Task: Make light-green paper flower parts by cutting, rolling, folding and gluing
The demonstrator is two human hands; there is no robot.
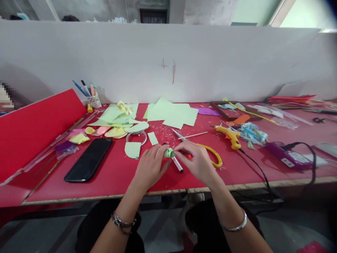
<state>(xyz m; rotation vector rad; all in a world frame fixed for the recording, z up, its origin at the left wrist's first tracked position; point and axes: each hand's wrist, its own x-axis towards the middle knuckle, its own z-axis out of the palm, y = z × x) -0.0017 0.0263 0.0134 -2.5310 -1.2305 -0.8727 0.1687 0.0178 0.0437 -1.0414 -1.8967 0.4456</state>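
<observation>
Between my two hands is a small curled piece of light green paper. My left hand has its fingers closed round the left side of it. The fingertips of my right hand pinch its right edge. Under the paper a white marker with a dark end lies on the red tabletop. Close to my left hand are a cut green paper piece and a small green rectangle. Scissors with yellow handles lie partly behind my right hand, with a thin wooden stick by their blades.
A black phone lies at left near a red board. Green paper sheets are spread at the back. To the right are a yellow glue gun with a cable, a purple power strip and a brown tray. A white partition stands behind.
</observation>
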